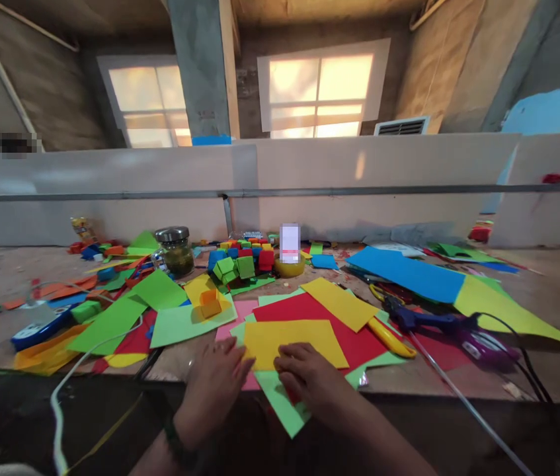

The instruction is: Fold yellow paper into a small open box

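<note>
Two hands curled on one yellow sheet, grip unclear; one red sheet beneath.

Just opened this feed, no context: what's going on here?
Someone is handling a yellow sheet of paper, left hand at its left edge, right hand over its lower part. It lies on a red sheet. Small cubes sit in a pile behind, and a purple corded tool lies to the right.

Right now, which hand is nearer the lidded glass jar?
Left. The left hand is on the near side of the jar, slightly to its right; the right hand is farther right, on the yellow sheet.
</note>
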{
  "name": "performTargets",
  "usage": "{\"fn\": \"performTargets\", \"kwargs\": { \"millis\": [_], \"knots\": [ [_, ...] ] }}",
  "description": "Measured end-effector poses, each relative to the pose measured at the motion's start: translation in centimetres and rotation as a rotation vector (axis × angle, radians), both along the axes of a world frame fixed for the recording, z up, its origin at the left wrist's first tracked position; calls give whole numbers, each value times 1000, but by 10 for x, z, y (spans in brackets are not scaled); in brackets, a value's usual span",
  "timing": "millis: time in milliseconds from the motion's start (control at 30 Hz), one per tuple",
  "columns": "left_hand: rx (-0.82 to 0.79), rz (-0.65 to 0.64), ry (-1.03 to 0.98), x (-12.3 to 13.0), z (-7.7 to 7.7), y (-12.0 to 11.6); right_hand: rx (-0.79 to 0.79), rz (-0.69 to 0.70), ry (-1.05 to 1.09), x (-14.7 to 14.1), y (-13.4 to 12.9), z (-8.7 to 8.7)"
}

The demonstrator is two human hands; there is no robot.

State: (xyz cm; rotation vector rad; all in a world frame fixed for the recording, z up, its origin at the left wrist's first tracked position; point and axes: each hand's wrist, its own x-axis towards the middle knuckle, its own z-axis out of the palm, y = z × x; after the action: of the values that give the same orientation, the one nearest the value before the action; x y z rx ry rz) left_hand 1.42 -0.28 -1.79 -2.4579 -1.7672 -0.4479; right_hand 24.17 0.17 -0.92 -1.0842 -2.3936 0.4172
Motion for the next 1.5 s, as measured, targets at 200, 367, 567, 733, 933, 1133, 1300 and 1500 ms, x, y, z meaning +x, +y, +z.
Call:
{"fn": "performTargets", "kwargs": {
  "millis": [200, 367, 567, 733, 933, 1133, 1300, 1500],
  "knots": [
    [-77, 56, 36, -4, 9, 14, -100, -195, -204, 9, 36, 33],
    [-110, 43, 16, -6, -2, 19, -166, -296, -245, 17, 63, 37],
    [-111, 11, -138, -18, -17, 28, -272, -302, -185, 23, 72, 36],
    [-206, 9, -690, -9, 7, 28, -275, -220, -28, 29, 51, 60],
    [-600, -198, -1334, 24, 45, 22, -323, -193, 213, 37, 22, 77],
    [-638, -213, -1398, 32, 52, 13, -436, -186, 236, 37, 16, 71],
    [-597, -237, -1383, 31, 64, 7, -580, -186, 252, 38, 16, 69],
    [-592, -221, -1338, 31, 65, 15, -573, -215, 217, 40, 14, 69]
  ]
}}
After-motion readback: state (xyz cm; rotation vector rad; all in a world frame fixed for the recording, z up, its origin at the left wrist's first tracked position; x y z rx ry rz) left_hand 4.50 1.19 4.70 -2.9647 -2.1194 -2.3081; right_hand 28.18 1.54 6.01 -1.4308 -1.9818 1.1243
